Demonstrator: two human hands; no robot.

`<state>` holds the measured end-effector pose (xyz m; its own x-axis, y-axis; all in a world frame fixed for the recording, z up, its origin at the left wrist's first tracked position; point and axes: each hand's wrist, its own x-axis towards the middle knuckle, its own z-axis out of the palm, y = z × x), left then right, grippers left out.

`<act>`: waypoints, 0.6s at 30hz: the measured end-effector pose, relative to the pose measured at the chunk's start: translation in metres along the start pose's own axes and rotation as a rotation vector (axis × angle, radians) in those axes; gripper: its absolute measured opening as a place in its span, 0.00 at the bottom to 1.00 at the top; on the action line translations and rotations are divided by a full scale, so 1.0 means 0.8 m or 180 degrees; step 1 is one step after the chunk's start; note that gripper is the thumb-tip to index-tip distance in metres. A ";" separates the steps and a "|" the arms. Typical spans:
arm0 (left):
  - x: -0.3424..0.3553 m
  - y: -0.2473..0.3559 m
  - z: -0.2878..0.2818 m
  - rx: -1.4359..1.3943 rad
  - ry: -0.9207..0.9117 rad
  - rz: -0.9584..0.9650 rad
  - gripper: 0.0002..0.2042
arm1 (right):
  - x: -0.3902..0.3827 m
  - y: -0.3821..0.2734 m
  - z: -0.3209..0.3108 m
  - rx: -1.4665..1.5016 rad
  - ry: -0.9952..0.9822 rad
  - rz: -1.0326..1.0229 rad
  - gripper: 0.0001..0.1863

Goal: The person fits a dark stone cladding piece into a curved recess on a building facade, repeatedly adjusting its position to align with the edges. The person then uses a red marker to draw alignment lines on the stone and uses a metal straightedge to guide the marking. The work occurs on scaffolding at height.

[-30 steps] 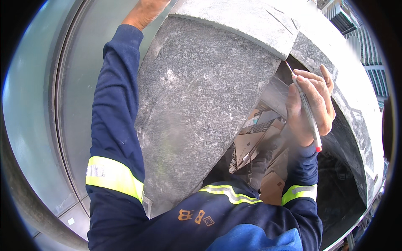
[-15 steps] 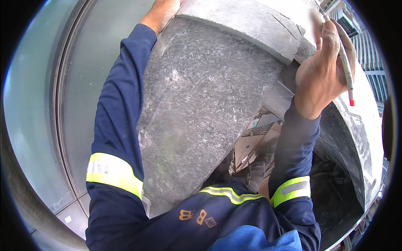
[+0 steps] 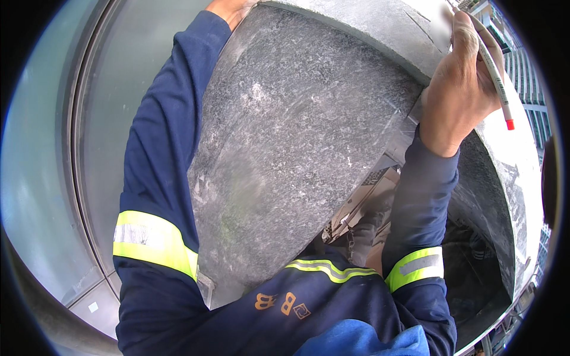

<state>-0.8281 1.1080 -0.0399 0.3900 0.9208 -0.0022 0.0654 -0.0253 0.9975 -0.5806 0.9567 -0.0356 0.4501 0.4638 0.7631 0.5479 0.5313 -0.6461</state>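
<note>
- Plainly, your right hand (image 3: 462,86) gripped the white pen (image 3: 501,92) in its fingers, at the upper slab's (image 3: 380,35) right end.
- Your left hand (image 3: 233,9) was cropped; I couldn't tell its fingers' state.

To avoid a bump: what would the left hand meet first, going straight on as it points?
The left hand would likely meet the upper stone slab; depth is unclear at the picture's edge.

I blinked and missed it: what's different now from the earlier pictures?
The right hand moved up, carrying the slim white pen with a red end. The large mottled grey stone slab shifted up and right in view, and the left hand at its edge went rightward too. The pen stayed gripped.
</note>
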 end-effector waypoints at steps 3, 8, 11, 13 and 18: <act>0.005 -0.006 -0.001 0.0027 -0.0046 0.0094 0.14 | -0.002 -0.008 0.005 0.0125 0.0122 0.0259 0.13; 0.008 -0.008 0.002 -0.0119 0.0029 0.0144 0.13 | 0.000 -0.002 0.001 0.0046 0.0018 0.0156 0.13; 0.001 0.000 -0.003 -0.0309 0.0050 0.0076 0.12 | 0.003 -0.004 0.005 0.0239 0.0065 0.0223 0.13; 0.000 0.000 -0.004 -0.0463 0.0032 0.0027 0.12 | 0.003 -0.003 0.003 0.0141 -0.0058 0.0220 0.13; 0.006 -0.008 0.001 -0.0469 0.0099 0.0077 0.12 | 0.000 -0.009 0.005 0.0183 0.0109 0.0444 0.13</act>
<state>-0.8257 1.1124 -0.0464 0.3610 0.9323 0.0218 -0.0801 0.0077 0.9968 -0.5874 0.9558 -0.0312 0.5434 0.5120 0.6652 0.4376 0.5035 -0.7450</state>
